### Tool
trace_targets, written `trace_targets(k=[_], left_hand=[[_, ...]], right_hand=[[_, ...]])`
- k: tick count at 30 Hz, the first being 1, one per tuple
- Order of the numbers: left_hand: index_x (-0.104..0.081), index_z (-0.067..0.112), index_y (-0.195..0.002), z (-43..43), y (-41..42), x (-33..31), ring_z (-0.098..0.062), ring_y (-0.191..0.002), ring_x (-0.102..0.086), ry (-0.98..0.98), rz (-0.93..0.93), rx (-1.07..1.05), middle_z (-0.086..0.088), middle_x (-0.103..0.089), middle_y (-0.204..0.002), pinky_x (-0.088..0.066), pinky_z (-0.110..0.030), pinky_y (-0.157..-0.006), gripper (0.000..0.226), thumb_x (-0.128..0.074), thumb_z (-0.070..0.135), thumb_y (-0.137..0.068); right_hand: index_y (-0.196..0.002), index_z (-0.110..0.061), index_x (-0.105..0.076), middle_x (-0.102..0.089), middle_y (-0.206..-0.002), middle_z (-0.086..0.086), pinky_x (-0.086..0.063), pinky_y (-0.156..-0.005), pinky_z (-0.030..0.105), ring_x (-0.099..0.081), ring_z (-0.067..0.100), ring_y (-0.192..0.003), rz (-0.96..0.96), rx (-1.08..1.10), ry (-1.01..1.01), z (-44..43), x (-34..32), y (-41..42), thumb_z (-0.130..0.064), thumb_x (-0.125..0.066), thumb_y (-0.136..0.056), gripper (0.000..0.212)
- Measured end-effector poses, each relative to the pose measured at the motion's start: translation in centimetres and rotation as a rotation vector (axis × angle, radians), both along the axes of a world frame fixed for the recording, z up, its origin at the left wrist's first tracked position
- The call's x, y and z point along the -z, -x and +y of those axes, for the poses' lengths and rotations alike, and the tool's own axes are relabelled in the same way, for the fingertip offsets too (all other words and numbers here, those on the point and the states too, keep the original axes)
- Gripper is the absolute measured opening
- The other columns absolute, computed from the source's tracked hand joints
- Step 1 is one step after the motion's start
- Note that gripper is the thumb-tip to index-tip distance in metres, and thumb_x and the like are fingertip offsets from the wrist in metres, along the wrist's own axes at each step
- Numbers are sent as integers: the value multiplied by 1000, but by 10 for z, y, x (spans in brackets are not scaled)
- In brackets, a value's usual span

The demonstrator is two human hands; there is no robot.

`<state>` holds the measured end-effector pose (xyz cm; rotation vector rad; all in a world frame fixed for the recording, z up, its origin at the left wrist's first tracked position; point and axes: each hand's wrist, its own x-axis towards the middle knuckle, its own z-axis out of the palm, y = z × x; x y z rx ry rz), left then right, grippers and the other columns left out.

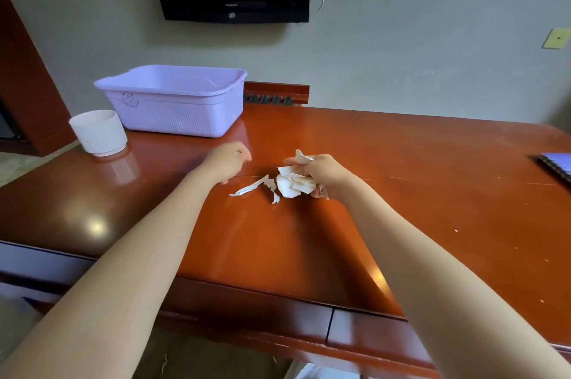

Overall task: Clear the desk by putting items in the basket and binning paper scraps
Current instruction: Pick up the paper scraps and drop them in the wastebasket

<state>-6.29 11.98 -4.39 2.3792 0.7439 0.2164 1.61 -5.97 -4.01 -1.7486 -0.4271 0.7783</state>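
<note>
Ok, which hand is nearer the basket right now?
Left. The left hand is just in front of the basket, by its right end; the right hand, gripping crumpled paper, is farther right, near mid-desk.

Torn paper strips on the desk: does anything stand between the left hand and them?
Nothing visible does. The left hand is just left of the torn paper strips, with only bare desk between. The right hand grips the crumpled scraps on the strips' other side, not in that path.
</note>
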Motion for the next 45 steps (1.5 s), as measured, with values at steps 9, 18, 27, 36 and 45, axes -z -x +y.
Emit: trace_targets(k=[9,18,27,36,45], left_hand=[[-63,7,-76,-18,14,-7,-13,-52,-43,-158,343,243,-5,-51,-65,-33,-22,-50,23,-62,27,-88],[-47,4,-81,-35,8,5,-15,-52,-43,-136,224,152,-6,-51,-68,-32,-23,-45,12,-38,-1,-87],[-46,8,-115,-31,-6,13,-22,-83,-50,-55,-8,51,-14,-54,-106,-40,-31,-71,28,-41,30,-98],[-51,1,-121,-54,-15,19,-31,-104,-59,-396,226,90,-17,-58,-118,-45,-31,-76,35,-38,26,-100],[-41,-1,-134,-68,-15,16,-31,-117,-55,-415,287,-54,-18,-52,-132,-47,-32,-93,40,-44,14,-98]], right_hand=[[-112,-18,-64,-42,-64,-1,-29,-31,13,-35,10,-49,-104,-53,410,26,0,18,-26,-52,-95,23],[-92,-14,-50,-51,-90,3,-37,-50,17,-45,17,-73,-296,-13,302,37,16,8,-13,-51,-92,3],[-97,-17,-56,-40,-69,6,-30,-41,26,-37,23,-56,-127,175,314,27,19,-12,-11,-50,-92,10],[-74,-18,-63,-53,-77,6,-23,-34,12,-36,14,-53,182,361,-109,0,22,-14,-8,-45,-95,30],[-73,-18,-63,-57,-81,8,-23,-36,14,-43,16,-56,171,402,-174,-24,24,-8,-14,-45,-97,30]])
